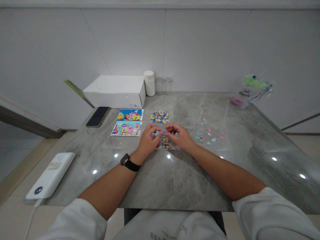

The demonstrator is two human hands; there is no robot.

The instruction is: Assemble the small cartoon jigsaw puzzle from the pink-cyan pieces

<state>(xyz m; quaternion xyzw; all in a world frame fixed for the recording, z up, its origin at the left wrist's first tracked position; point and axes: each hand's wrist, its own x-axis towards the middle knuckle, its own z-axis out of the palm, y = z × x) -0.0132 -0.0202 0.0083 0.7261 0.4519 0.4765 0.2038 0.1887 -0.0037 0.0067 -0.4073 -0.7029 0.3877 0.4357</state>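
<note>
A partly assembled cartoon jigsaw puzzle (165, 142) lies flat on the grey table, with both hands over its upper part. My left hand (150, 136) rests at its left side, fingers bent and thumb pointing inward. From the right, my right hand (180, 136) reaches over it with thumb and fingertips pinched together. The fingertips nearly meet above the top edge; whatever small piece may be between them is too small to make out. Just beyond sits a pile of loose puzzle pieces (160, 116). Scattered pieces (211, 139) lie to the right.
Two cartoon picture cards (126, 128) lie left of the hands, near a phone (98, 117). Behind stand a white box (115, 91), a white bottle (149, 83) and two glasses (168, 86). A power bank (51, 175) lies front left; a plastic bag (251, 92) sits back right.
</note>
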